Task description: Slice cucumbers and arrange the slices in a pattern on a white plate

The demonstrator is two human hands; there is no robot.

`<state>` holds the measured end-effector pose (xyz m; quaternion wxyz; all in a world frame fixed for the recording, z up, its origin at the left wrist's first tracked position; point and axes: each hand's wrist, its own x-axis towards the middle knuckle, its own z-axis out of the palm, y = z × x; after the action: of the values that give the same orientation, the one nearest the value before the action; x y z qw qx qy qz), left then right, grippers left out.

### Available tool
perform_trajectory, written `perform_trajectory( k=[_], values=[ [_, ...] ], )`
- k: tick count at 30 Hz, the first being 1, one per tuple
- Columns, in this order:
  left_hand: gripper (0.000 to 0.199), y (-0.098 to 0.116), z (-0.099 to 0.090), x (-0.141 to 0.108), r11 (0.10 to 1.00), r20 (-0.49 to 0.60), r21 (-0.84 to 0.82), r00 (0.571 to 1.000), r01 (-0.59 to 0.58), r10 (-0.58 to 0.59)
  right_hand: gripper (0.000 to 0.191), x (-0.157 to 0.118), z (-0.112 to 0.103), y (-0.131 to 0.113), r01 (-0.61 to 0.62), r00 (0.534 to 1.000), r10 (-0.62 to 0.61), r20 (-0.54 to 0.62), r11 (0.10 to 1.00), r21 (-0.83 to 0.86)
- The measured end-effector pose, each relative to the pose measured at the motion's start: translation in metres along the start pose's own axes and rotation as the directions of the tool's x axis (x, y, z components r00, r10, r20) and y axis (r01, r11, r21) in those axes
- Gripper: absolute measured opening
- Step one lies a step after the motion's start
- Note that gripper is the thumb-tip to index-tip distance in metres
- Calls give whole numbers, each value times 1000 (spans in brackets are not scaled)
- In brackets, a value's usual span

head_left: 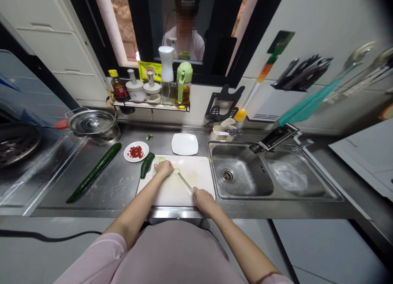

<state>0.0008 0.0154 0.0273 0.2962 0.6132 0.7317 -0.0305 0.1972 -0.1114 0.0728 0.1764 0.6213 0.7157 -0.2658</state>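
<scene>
My right hand (204,201) is closed round the handle of a knife (186,182), whose blade lies over the white cutting board (184,197). Beside the blade's tip is a pale green cucumber slice (176,171). My left hand (164,168) is on the left part of the board with its fingers curled; what they hold, if anything, is hidden. More slices (160,159) show around that hand. A cut cucumber piece (147,165) rests at the board's left edge.
Behind the board are a white square plate (184,144) and a round plate (129,153) with red pieces. A long cucumber (93,173) and a steel pot (106,136) are at the left. The sink (242,169) adjoins the board's right side. Bottles stand on a shelf (153,105).
</scene>
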Motion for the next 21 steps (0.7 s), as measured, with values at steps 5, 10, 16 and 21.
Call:
perform_trajectory(
  k=[5,10,16,21],
  values=[
    [13,1,2,-1,1000,-21,6,1000,-3,3,31,-7,4,4,-17,1000,17,-10,1000,8],
    [12,2,5,-4,1000,-43,-19,999,13,-14,31,-10,11,8,-19,999,21,-46,999,43],
    [18,6,20,-16,999,-155,-24,988,-27,23,32,-5,19,24,-48,985,71,-156,988,147],
    [18,9,29,-21,997,-214,-8,975,-71,68,34,2,18,33,-83,976,117,-186,980,180]
  ],
)
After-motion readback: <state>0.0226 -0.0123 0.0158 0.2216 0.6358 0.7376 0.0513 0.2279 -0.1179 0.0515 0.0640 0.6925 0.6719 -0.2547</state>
